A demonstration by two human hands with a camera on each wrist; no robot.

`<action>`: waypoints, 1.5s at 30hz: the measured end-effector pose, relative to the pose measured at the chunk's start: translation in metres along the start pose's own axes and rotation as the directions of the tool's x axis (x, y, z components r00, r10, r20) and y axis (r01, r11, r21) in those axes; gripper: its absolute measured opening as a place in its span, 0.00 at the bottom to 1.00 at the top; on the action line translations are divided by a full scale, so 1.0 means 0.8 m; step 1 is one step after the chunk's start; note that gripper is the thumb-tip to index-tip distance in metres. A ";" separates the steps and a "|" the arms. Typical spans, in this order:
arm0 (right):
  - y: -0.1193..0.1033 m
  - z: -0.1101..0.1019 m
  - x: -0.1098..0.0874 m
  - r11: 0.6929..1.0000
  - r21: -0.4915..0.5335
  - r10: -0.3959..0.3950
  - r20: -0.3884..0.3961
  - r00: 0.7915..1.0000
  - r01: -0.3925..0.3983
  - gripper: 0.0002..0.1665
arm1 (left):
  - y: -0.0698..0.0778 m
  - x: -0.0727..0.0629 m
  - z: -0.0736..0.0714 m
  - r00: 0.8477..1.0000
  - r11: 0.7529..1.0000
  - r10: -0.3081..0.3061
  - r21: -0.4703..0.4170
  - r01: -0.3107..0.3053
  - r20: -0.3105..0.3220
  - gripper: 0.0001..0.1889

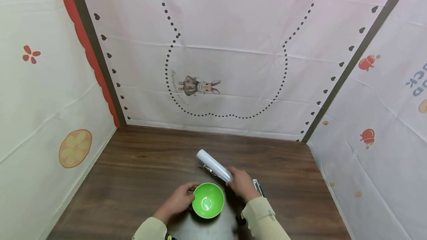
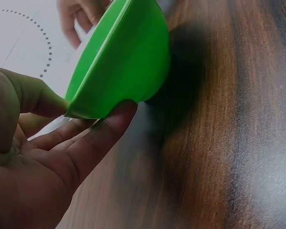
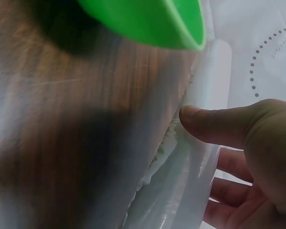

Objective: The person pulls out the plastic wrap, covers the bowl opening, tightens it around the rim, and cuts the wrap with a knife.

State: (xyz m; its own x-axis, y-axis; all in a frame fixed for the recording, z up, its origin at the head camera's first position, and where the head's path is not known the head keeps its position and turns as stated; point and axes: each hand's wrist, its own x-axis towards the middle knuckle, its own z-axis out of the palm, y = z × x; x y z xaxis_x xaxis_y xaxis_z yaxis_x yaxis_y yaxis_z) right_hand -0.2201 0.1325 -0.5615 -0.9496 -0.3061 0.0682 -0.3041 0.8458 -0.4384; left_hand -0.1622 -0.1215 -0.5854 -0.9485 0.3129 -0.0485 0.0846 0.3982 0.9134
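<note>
A green bowl (image 1: 208, 200) is pinched at its left rim by my left hand (image 1: 179, 198), thumb on the rim and fingers beneath the outer wall. In the left wrist view the bowl (image 2: 128, 57) appears just above the wooden surface, casting a dark shadow. My right hand (image 1: 241, 183) grips the near end of a white roll of clear film (image 1: 213, 164). Seen from the right wrist, the thumb lies across the roll (image 3: 200, 143) with the other fingers behind it. A crinkled loose edge of film hangs along the roll's side.
A thin dark-and-silver object (image 1: 258, 187), partly hidden by the right forearm, lies on the brown wooden table (image 1: 150, 155). Printed white cloth walls (image 1: 230, 84) stand behind the table and at both sides.
</note>
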 end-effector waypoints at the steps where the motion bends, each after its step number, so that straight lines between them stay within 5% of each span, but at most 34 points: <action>1: -0.002 -0.001 0.003 1.000 -0.006 -0.007 0.004 1.000 0.007 0.31 | 0.001 0.000 0.000 1.000 1.000 0.004 0.010 -0.004 0.002 0.26; 15: -0.026 -0.004 0.034 0.993 -0.048 -0.100 0.097 0.990 0.105 0.29 | 0.005 0.005 0.008 0.999 0.999 0.037 -0.007 -0.037 0.026 0.25; 45: -0.030 0.023 0.060 0.980 -0.109 -0.134 0.267 0.954 0.168 0.29 | 0.001 -0.001 0.020 0.999 0.980 -0.037 -0.195 0.043 0.038 0.26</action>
State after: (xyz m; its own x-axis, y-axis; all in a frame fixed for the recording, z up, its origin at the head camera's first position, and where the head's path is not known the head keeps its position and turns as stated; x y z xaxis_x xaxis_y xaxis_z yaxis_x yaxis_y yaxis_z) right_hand -0.2571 0.0892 -0.5642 -0.8450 -0.5222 -0.1151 -0.4660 0.8247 -0.3205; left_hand -0.1562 -0.1075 -0.5916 -0.9389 0.3303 -0.0971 -0.0177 0.2353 0.9718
